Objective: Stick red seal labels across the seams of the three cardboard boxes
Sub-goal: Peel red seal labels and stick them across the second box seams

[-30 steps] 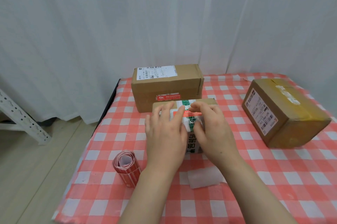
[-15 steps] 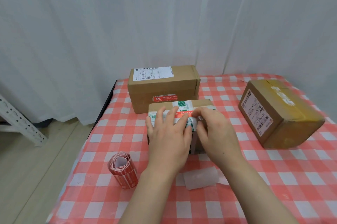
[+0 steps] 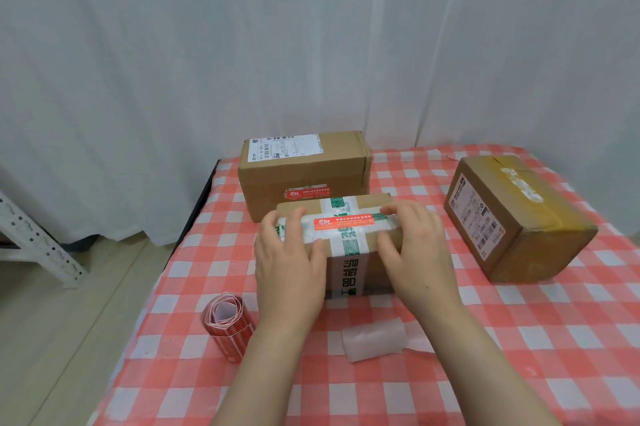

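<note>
While both hands rest on the near box (image 3: 360,252), the red seal label (image 3: 342,222) lies flat across the white-and-green tape on its top face, between the two hands. Left hand (image 3: 289,263): fingers spread, palm against the box's left front corner, fingertips reaching the top face just left of the label. Right hand (image 3: 415,252): fingers loosely open, laid over the box's right end, fingertips on the tape just right of the label. Neither hand pinches anything.

Rear box (image 3: 304,169): stands just behind the near box, white shipping label on top, a red seal label (image 3: 307,193) on its front face. Right box (image 3: 516,217): well apart at right, turned at an angle, yellowish tape on top; no red label visible on the faces shown.

Label roll (image 3: 227,325) lies on the table (image 3: 519,373) near the left forearm. A curled piece of white backing paper (image 3: 375,339) lies between the forearms.
</note>
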